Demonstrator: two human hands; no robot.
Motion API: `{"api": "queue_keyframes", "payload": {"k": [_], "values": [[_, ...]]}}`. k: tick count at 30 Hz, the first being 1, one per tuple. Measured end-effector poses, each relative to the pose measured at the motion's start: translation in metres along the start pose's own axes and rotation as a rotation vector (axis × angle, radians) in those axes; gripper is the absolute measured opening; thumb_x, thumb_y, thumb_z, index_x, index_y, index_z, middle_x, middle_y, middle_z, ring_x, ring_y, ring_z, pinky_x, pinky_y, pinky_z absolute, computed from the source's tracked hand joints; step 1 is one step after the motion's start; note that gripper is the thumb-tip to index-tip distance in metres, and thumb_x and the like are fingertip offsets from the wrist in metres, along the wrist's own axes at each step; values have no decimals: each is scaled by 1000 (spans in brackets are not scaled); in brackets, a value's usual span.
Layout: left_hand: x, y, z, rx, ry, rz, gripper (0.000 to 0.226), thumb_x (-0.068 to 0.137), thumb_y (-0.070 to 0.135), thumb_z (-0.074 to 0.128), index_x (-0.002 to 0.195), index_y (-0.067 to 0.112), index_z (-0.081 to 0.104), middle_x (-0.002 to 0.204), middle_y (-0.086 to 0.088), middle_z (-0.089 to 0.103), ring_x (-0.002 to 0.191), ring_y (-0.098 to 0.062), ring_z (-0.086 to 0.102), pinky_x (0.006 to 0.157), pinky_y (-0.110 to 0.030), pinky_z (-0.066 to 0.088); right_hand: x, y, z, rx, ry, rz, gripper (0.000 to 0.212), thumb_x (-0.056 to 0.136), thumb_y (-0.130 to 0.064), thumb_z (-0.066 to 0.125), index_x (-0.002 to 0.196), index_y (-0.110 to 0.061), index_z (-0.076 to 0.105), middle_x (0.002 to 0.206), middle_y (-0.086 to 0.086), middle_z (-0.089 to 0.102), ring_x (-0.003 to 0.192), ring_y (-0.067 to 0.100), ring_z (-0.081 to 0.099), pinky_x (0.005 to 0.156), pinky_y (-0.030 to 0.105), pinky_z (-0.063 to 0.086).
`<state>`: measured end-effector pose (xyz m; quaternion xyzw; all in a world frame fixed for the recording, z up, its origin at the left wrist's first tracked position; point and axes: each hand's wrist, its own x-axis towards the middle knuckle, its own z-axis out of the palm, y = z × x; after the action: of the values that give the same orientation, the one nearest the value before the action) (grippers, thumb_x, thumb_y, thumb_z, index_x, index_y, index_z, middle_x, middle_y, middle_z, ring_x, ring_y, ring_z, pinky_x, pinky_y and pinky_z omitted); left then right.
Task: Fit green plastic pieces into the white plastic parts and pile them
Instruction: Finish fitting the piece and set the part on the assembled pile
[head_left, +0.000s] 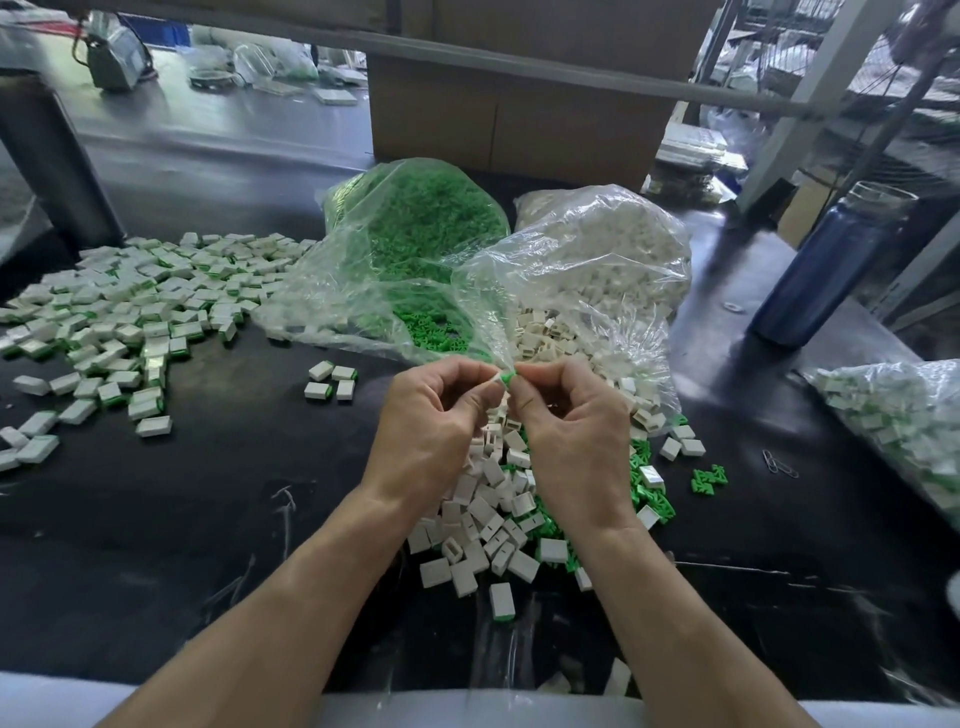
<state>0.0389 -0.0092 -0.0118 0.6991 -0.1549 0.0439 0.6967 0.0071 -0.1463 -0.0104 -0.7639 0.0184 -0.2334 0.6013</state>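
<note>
Head view looks down on both hands raised together above a dark work table (218, 499). Left hand (434, 415) has its fingers curled, thumb and forefinger pinching a small white plastic part (496, 383) at the fingertips. Right hand (566, 415) is curled the same way and pinches a small green plastic piece (508, 376), which touches the white part where the two hands meet. Directly below and between the wrists lies a loose heap of white parts mixed with green pieces (498, 514). Just beyond the fingertips sit two open clear plastic bags: one of green pieces (415, 223) ahead of the left hand, one of white parts (613, 260) ahead of the right. Far out to the left of the left hand spreads a wide pile of assembled white-and-green blocks (130, 306). Well to the right of the right hand stands a dark blue bottle (826, 260).
</note>
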Motion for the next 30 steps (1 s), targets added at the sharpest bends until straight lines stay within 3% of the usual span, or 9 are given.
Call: {"api": "queue_keyframes", "payload": {"k": [8, 14, 21, 25, 30], "values": [[-1, 2, -6, 179, -43, 52, 16, 96, 5, 71, 92, 19, 76, 79, 14, 74, 70, 3, 65, 66, -14, 52, 1, -1, -4, -137, -60, -56, 4, 98, -12, 75, 99, -16, 74, 95, -3, 73, 88, 13, 72, 78, 33, 64], [-1, 2, -5, 216, -57, 46, 15, 95, 2, 71, 94, 15, 78, 81, 11, 75, 72, -1, 68, 66, -16, 54, -1, -1, -5, -243, -89, -112, 2, 97, -14, 75, 99, -15, 74, 95, -6, 70, 86, 7, 68, 74, 21, 59], [-3, 6, 0, 89, 12, 7, 15, 97, 7, 71, 88, 18, 75, 72, 4, 72, 61, -3, 59, 57, -25, 54, -2, -3, -3, 82, -47, 67, 6, 98, -12, 74, 103, -13, 77, 95, 1, 77, 90, 17, 76, 81, 31, 64], [-5, 6, 4, 86, 38, 16, 12, 97, 7, 71, 91, 16, 76, 74, 12, 74, 63, 3, 64, 60, -14, 52, -4, -6, 1, 329, -16, 185, 6, 98, -5, 73, 102, -3, 76, 94, 11, 79, 88, 23, 80, 79, 27, 64], [-5, 3, 4, 112, 50, 16, 12, 97, 7, 71, 92, 17, 77, 77, 11, 75, 66, 3, 66, 62, -14, 53, -5, -7, 3, 292, -19, 187, 5, 97, -6, 73, 101, -7, 77, 95, 12, 79, 89, 25, 79, 81, 30, 65]]}}
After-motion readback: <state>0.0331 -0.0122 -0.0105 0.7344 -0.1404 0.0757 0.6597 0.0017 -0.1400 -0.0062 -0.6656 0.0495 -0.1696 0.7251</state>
